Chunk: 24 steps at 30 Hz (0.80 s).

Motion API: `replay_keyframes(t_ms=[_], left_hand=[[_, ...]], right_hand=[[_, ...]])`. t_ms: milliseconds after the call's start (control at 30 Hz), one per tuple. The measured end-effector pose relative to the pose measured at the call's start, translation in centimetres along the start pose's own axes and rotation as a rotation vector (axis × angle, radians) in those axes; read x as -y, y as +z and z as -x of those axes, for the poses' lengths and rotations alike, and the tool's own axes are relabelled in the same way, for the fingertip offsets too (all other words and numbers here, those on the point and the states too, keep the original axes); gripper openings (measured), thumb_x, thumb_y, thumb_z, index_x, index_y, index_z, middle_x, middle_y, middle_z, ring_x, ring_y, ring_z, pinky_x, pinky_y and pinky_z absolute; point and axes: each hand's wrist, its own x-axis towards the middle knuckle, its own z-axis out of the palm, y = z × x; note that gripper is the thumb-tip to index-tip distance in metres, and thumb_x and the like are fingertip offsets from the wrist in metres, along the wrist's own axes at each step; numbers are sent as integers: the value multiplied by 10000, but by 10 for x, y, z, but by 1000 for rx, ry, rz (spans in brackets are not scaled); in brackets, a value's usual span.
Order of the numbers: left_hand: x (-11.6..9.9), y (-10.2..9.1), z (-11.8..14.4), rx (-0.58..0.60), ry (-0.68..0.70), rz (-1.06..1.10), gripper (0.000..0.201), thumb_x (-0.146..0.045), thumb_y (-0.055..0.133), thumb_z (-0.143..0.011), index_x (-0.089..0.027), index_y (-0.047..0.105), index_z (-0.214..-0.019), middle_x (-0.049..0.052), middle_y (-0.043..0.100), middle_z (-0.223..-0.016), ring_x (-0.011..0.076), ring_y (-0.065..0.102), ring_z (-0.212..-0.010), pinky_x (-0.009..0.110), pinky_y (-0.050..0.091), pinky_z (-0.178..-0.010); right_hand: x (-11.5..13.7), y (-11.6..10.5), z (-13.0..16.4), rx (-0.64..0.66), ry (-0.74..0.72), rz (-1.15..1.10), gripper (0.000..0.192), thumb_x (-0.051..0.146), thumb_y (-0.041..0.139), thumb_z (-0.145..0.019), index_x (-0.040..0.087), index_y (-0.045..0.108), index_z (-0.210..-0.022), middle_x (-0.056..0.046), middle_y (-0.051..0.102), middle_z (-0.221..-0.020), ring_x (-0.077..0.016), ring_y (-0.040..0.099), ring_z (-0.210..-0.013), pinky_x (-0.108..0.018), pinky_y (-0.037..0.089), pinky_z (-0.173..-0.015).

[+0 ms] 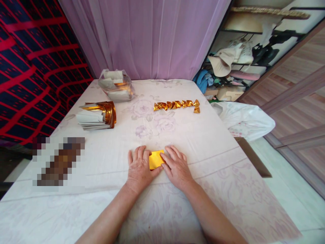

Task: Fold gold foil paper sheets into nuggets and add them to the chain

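A small folded sheet of yellow paper (156, 160) lies flat on the table between my two hands. My left hand (141, 166) holds its left side, the thumb along the near edge and the index finger at the upper left corner; the other fingers rest on the cloth. My right hand (177, 166) grips the right edge with thumb and index finger, its remaining fingers reaching forward on the tablecloth. Further back, a row of small folded gold foil pieces (175, 105) runs to the right. A stack of gold foil paper sheets (96, 116), bent over, sits at the left.
Behind the stack stands a clear plastic bag (116, 85) of more sheets. The table wears a floral cloth (162, 128). A blurred-out patch (61, 162) covers something at left. A white plastic bag (248, 120) and a loaded shelf (238, 57) are at right.
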Motion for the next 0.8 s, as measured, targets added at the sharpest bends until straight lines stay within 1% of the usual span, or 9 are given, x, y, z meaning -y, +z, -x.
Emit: replay_keyframes(t_ms=[167,367,500,667,800], left_hand=[[4,-6,-1,44,-3,27,436,-402,725,-727,-203,567,-1081,166,545,-1316,352,448,-1278,592,211,-1115],[14,-17,-2,154,30,68,402,-332,683,-744,-233,577,-1119,121,530,-1357,324,443,-1299,582,217,-1124],[21,-22,-5,226,37,73,430,-317,681,-747,-242,589,-1160,111,511,-1396,321,432,-1320,574,230,-1126],[27,-30,-8,329,41,78,486,-285,689,-748,-273,589,-1224,93,466,-1455,307,395,-1359,563,222,-1132],[35,-37,-11,397,71,95,523,-268,686,-758,-298,584,-1271,83,435,-1488,305,377,-1375,549,243,-1126]], right_hand=[[-1,0,-1,6,16,-9,350,232,560,-906,239,632,-1248,-124,500,-1439,-307,351,-1375,-492,341,-1018],[-3,1,-1,-13,15,-11,350,237,575,-897,256,645,-1240,-108,518,-1424,-311,354,-1369,-495,338,-1028],[-4,2,0,-29,0,1,339,247,571,-901,269,649,-1230,-93,523,-1422,-302,352,-1369,-485,340,-1030],[-6,3,0,-22,-3,-1,341,260,564,-908,263,641,-1240,-92,517,-1426,-302,339,-1375,-482,337,-1034],[-7,3,1,-8,-4,-5,333,259,558,-910,258,648,-1231,-95,519,-1422,-312,344,-1367,-493,336,-1033]])
